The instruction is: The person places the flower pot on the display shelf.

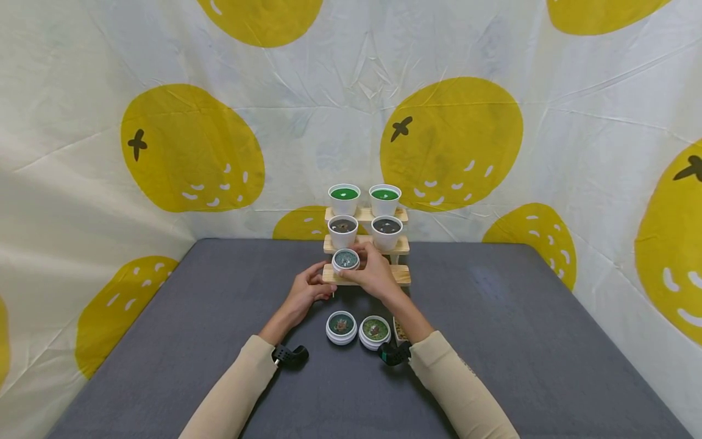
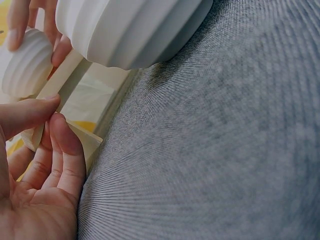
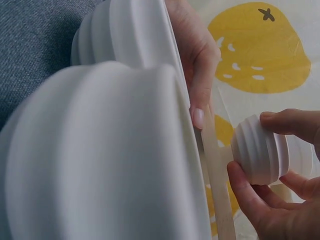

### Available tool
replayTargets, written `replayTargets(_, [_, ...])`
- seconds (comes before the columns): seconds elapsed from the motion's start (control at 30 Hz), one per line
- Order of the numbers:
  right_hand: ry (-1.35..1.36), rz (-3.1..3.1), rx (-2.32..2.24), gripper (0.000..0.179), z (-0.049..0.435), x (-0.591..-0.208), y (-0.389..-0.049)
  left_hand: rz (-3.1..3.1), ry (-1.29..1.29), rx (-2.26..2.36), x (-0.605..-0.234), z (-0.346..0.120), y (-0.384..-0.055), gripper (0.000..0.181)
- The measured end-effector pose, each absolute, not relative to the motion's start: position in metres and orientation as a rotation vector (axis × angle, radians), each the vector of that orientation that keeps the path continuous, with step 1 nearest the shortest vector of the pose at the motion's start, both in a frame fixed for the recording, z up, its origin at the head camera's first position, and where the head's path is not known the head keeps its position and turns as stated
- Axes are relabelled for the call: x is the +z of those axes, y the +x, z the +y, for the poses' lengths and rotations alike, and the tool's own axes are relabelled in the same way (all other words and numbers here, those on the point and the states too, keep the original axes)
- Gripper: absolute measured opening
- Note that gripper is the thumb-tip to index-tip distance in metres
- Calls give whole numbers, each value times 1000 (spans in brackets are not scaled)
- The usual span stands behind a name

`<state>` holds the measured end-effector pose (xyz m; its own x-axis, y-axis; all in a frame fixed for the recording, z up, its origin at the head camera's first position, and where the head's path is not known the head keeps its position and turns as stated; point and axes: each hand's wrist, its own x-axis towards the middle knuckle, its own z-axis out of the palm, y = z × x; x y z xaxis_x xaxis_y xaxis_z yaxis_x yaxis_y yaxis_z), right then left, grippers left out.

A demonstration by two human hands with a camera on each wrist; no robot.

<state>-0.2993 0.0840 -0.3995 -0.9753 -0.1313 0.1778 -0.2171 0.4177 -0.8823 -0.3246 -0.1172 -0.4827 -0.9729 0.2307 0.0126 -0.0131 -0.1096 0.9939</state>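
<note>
My right hand (image 1: pixel 377 273) holds a small white ribbed pot (image 1: pixel 346 260) with a speckled blue-green top at the lowest step of a three-tier wooden stand (image 1: pixel 396 275). In the right wrist view, thumb and fingers grip the sides of this pot (image 3: pixel 257 150), over the step's edge. At the stand's left end, my left hand (image 1: pixel 303 294) pinches the lowest step between thumb and fingers, as the left wrist view shows. Two white cups with dark tops (image 1: pixel 343 230) stand on the middle step, and two with green tops (image 1: pixel 344 196) on the upper one.
In front of the stand, on the grey table (image 1: pixel 263 390), sit a white pot with a dark green top (image 1: pixel 341 327) and one with a mossy green top (image 1: pixel 375 331). Another container (image 1: pixel 400 330) is partly hidden by the right wrist. A fruit-printed curtain (image 1: pixel 329 140) hangs behind.
</note>
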Motion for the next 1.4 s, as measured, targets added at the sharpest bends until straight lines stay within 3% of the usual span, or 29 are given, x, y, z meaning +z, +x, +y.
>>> replayTargets(1.4, [363,-2628,1585,55,79,-406,-300,1971,241,2216,-483,-115,-325,77])
